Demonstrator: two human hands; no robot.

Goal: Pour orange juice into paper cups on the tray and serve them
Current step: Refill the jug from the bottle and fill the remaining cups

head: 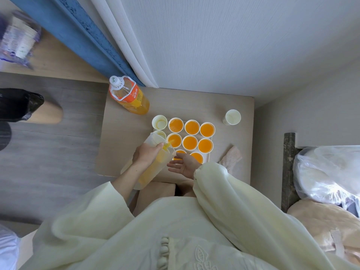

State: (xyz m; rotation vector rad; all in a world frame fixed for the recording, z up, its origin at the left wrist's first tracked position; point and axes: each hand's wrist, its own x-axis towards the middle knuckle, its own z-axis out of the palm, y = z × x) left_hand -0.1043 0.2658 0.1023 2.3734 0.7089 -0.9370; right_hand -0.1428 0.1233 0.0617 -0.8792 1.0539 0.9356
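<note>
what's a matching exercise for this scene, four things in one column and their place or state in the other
1 large orange-labelled plastic juice bottle
2 clear plastic pitcher
3 lone white paper cup
4 pale pink cloth

a tilted, gripped by the left hand
b empty, off the white tray
c capped, upright at the table's far left
d lying right of the tray

Pairs: 1-c, 2-a, 3-b, 4-d
</note>
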